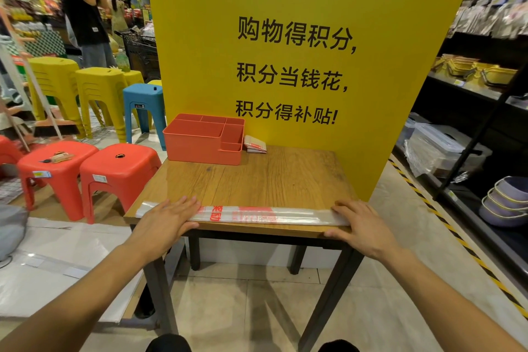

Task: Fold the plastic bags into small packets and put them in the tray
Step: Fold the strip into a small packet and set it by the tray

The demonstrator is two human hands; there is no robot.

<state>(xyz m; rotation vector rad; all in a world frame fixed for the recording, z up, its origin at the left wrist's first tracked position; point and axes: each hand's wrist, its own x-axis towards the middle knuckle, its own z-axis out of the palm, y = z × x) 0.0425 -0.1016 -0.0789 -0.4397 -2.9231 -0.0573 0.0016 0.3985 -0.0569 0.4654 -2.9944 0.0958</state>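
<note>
A clear plastic bag with red print (pixel 257 215) lies folded into a long narrow strip along the near edge of the wooden table (pixel 257 180). My left hand (pixel 165 218) presses flat on the strip's left end, fingers straight. Its right end lies under the fingers of my right hand (pixel 361 224), whose thumb hangs over the table's front edge. An orange tray with several compartments (pixel 200 141) stands at the table's far left corner. A small folded bag packet (pixel 255 145) lies on the table beside the tray's right side.
A tall yellow sign board (pixel 300 51) stands behind the table. Red, yellow and blue plastic stools (pixel 120 168) crowd the left side. Black shelves with bowls and baskets (pixel 485 151) run along the right. A person stands at the far left.
</note>
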